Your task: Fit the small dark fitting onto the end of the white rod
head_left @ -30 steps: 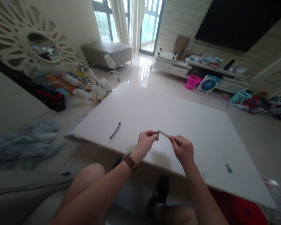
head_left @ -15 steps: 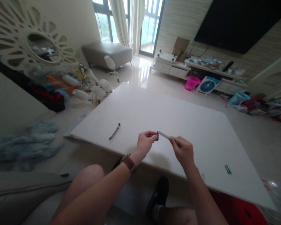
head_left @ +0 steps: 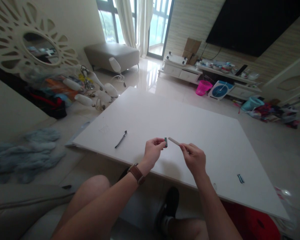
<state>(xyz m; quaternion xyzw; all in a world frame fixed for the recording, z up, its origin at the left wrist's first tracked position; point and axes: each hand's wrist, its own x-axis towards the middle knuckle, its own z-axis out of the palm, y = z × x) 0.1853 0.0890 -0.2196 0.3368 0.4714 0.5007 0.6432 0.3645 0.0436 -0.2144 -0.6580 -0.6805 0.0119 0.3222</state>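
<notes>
My left hand (head_left: 153,152) pinches a small green razor head (head_left: 166,142) between thumb and fingers, above the near part of a large white board (head_left: 180,126). My right hand (head_left: 193,157) grips a slim pale handle (head_left: 174,141) whose tip points toward the green piece. A small gap separates the two parts. A brown watch sits on my left wrist.
A dark razor handle (head_left: 121,139) lies on the board at the left. Another small green cartridge (head_left: 240,178) lies near the board's right front edge. Blue fabric (head_left: 27,153) lies on the floor at left. White bowling pins (head_left: 95,91), a pink basket (head_left: 202,88) and a fan (head_left: 219,90) stand further back.
The green head and the pale handle were joined between my hands; now they are apart, the head in my left hand and the handle in my right.
</notes>
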